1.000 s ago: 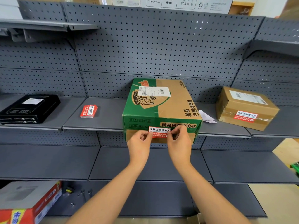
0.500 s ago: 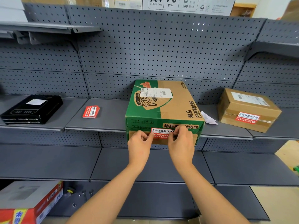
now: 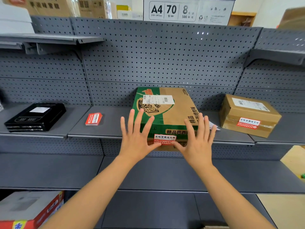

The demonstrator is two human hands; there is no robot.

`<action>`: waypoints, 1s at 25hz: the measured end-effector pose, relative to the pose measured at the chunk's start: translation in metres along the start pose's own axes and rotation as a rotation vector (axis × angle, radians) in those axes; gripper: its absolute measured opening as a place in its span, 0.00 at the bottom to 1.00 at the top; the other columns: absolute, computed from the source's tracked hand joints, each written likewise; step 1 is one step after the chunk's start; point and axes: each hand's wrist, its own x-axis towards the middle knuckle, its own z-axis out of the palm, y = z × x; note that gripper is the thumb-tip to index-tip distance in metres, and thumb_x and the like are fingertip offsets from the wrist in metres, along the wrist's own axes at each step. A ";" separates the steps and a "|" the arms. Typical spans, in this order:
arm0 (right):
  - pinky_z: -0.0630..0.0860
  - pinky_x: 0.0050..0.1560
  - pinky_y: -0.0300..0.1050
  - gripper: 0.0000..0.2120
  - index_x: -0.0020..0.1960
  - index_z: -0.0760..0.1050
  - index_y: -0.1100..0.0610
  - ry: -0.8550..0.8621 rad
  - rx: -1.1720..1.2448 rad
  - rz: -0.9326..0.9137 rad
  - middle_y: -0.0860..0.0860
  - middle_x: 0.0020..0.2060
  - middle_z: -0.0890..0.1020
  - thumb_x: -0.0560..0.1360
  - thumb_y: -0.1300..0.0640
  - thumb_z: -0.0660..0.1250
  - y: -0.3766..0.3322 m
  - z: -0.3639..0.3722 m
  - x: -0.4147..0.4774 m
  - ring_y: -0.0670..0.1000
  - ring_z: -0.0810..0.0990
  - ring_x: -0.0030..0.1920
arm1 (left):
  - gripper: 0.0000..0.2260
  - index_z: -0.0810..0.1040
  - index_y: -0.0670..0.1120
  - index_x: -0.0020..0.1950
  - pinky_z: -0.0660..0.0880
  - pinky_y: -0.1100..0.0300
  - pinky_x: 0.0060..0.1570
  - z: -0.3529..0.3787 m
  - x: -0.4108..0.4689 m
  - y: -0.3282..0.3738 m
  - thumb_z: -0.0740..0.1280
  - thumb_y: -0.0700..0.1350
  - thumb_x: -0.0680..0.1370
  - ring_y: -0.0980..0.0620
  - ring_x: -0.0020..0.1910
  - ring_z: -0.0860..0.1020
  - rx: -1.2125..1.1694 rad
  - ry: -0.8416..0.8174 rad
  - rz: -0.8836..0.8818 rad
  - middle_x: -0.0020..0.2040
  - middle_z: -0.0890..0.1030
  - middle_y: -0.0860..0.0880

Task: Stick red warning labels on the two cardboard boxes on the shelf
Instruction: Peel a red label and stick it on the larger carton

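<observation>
Both hands are spread wide, fingers straight, holding nothing. Left hand (image 3: 137, 139) and right hand (image 3: 198, 142) are up in front of the green-and-brown box (image 3: 165, 109), palms facing it, one on each side of its front face. I can't tell if the palms actually touch the cardboard.

The red label (image 3: 165, 139) sits flat on the box's front face, right between my hands, with both thumb tips at its lower corners. The box is on the grey shelf (image 3: 107, 129), front face at the shelf's edge.

The plain brown box (image 3: 249, 114) is well off to the right of my right hand on the same shelf level, with a second red label (image 3: 248, 123) on its front face. A white scrap of paper (image 3: 212, 125) lies just behind my right fingers, between the two boxes.

The stack of red labels (image 3: 93, 119) lies on the shelf left of my left hand, apart from it. The black box (image 3: 35, 116) is further left. The A4 paper carton (image 3: 188, 10) is up top, above both hands.
</observation>
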 end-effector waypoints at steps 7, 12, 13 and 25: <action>0.48 0.75 0.77 0.55 0.82 0.57 0.49 -0.123 -0.103 -0.135 0.65 0.81 0.56 0.63 0.28 0.74 0.010 0.023 0.001 0.68 0.50 0.82 | 0.52 0.60 0.47 0.80 0.50 0.25 0.74 0.015 0.002 -0.005 0.67 0.77 0.66 0.36 0.78 0.62 0.104 -0.082 0.034 0.76 0.67 0.40; 0.51 0.75 0.77 0.47 0.78 0.66 0.50 -0.019 -0.081 -0.149 0.64 0.75 0.69 0.66 0.32 0.76 0.011 0.029 0.003 0.67 0.63 0.78 | 0.48 0.66 0.46 0.76 0.53 0.27 0.75 0.022 0.006 -0.006 0.67 0.76 0.67 0.36 0.73 0.66 0.085 0.016 0.059 0.71 0.71 0.39; 0.52 0.74 0.77 0.44 0.77 0.68 0.50 0.004 -0.076 -0.155 0.63 0.73 0.70 0.67 0.33 0.75 0.013 0.030 0.004 0.67 0.65 0.76 | 0.47 0.67 0.46 0.76 0.53 0.28 0.75 0.023 0.006 -0.008 0.67 0.76 0.68 0.37 0.73 0.66 0.080 0.037 0.073 0.71 0.71 0.39; 0.53 0.75 0.75 0.25 0.66 0.79 0.50 0.081 -0.025 -0.088 0.56 0.62 0.80 0.78 0.35 0.67 0.014 0.022 0.019 0.62 0.76 0.66 | 0.27 0.76 0.50 0.67 0.55 0.34 0.77 0.016 0.016 -0.008 0.65 0.67 0.77 0.37 0.67 0.71 -0.125 0.130 0.003 0.64 0.74 0.44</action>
